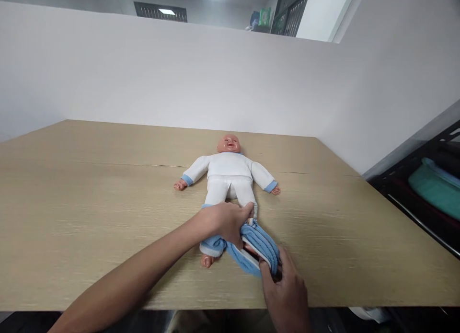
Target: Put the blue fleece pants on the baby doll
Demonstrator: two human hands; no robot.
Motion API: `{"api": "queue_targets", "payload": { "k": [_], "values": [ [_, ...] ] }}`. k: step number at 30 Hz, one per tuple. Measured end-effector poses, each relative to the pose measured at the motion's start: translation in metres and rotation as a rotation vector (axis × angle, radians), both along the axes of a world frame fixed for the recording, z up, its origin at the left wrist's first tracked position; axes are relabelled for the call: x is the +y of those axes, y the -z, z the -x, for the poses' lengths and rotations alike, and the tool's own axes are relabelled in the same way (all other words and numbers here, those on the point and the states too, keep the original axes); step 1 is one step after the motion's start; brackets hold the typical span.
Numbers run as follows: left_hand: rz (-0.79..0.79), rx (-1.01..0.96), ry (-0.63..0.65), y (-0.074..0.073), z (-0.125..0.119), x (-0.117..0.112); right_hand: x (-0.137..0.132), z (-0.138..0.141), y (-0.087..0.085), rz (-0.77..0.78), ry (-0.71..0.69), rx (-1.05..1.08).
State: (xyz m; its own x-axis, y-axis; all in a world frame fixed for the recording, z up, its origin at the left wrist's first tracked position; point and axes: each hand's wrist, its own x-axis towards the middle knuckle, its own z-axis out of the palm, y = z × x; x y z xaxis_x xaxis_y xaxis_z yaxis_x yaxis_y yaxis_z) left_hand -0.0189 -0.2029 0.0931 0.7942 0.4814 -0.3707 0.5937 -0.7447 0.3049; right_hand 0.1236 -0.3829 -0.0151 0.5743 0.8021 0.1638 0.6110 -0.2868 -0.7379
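Observation:
A baby doll (230, 165) in a white outfit with light-blue cuffs lies on its back, head away from me. Blue towelling trousers with white edging (262, 242) are bunched round its lower leg on the right side. The other leg runs through them, and a bare foot (207, 260) sticks out below. My left hand (230, 220) is closed on the trousers at the doll's shin, its fingertips partly hidden. Lower right, my right hand (287, 285) pinches the gathered trouser leg between thumb and fingers. The foot inside that leg is mostly covered.
The doll lies on a wide wooden table (108, 203), near its front edge. A white partition (179, 74) rises behind the table. At the right stands a black rack (402, 199) holding a green item (434, 187).

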Motion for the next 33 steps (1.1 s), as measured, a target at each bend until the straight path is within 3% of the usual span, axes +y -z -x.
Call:
{"api": "queue_targets", "payload": {
  "k": [5, 9, 12, 15, 18, 21, 26, 30, 33],
  "values": [
    [0.085, -0.121, 0.015, 0.008, 0.012, 0.004, 0.009, -0.005, 0.0, 0.038, -0.038, 0.209],
    [0.272, -0.349, -0.119, 0.007, 0.028, 0.001, 0.022, -0.015, -0.002, -0.061, -0.238, 0.539],
    [0.402, -0.563, -0.203, 0.005, 0.038, -0.006, 0.036, -0.016, -0.007, -0.188, -0.316, 0.644],
    [0.403, -0.75, -0.191, 0.011, 0.041, -0.01, 0.054, -0.021, -0.014, -0.29, -0.39, 0.614],
    [0.334, -0.853, -0.184, 0.019, 0.042, -0.009, 0.073, -0.034, -0.022, -0.274, -0.5, 0.511],
    [0.201, -0.831, -0.177, 0.023, 0.048, -0.006, 0.086, -0.053, -0.034, -0.167, -0.656, 0.363],
    [0.02, -0.71, -0.091, 0.017, 0.075, 0.0, 0.094, -0.079, -0.055, -0.093, -0.938, 0.221],
    [0.048, -0.746, -0.123, 0.022, 0.089, 0.013, 0.113, -0.083, -0.058, -0.094, -0.966, 0.261],
    [0.18, -0.865, -0.281, 0.032, 0.088, 0.025, 0.145, -0.078, -0.051, -0.117, -0.927, 0.431]
  ]
}}
